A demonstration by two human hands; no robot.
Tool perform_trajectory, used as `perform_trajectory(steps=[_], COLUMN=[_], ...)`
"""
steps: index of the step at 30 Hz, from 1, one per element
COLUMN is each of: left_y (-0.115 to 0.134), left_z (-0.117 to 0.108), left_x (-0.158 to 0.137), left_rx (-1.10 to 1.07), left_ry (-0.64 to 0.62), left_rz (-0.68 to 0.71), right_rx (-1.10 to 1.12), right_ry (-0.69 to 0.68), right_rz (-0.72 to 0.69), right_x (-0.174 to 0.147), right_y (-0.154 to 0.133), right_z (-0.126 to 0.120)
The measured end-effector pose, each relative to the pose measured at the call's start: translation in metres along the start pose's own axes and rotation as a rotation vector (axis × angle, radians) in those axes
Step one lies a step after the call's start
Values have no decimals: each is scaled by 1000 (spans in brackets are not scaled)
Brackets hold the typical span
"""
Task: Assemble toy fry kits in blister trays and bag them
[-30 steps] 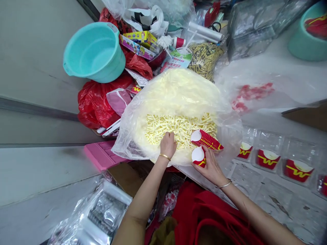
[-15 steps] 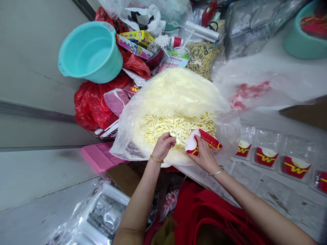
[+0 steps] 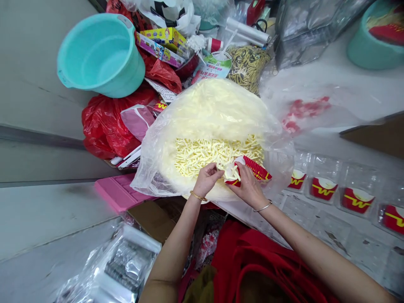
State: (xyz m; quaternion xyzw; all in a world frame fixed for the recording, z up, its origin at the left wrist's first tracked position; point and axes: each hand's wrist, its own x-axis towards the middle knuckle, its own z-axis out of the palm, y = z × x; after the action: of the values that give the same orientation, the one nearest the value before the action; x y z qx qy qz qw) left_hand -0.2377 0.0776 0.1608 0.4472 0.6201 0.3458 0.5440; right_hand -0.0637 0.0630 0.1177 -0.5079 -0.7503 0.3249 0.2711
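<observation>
My left hand [image 3: 206, 180] pinches a few pale yellow fry-shaped sticks [image 3: 221, 167] between thumb and fingers, at the mouth of the red carton. My right hand [image 3: 249, 188] grips a nested stack of red fry cartons [image 3: 257, 168] with yellow markings, tilted so the white inside of the front one faces left. Some sticks show at that front carton's opening, partly hidden by my fingers. Beneath both hands lies a large clear plastic bag [image 3: 148, 164], spread open, with a heap of loose fry-shaped sticks [image 3: 195, 153] inside.
Clear plastic boxes holding red cartons [image 3: 323, 189] line the right side of the table. A turquoise basin [image 3: 126, 75] sits on red bags [image 3: 104, 126] at left. Behind are a bag of gold-coloured strands [image 3: 249, 67] and a second tub [image 3: 362, 50]. A pink lid-like piece [image 3: 116, 189] juts out.
My left hand has moved right with sticks, up to the carton's mouth. Sticks now show at the front carton's opening. The whole view has shifted slightly.
</observation>
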Motion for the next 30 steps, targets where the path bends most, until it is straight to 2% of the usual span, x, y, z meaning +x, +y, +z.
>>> perform_trajectory(steps=[3,6,11,20,30], left_y=[-2,-1,-3,2,1], left_z=[-3,-10,-20,-17,-18], left_x=[1,-1,-5,-18,-22], left_rx=[-186,-307,-335,-572,-516], left_ry=[29,83,129,131,94], left_rz=[-98,-116,-107,-173,-143], right_rx=[-14,-25,2,188,174], right_ry=[-26,-63,-94,7,-16], right_rz=[-16,-48,-91,-117,-125], right_x=[3,5,6,5,5], right_y=[0,-2,-3,-2,-6], right_z=[-1,-1,-1,3,3])
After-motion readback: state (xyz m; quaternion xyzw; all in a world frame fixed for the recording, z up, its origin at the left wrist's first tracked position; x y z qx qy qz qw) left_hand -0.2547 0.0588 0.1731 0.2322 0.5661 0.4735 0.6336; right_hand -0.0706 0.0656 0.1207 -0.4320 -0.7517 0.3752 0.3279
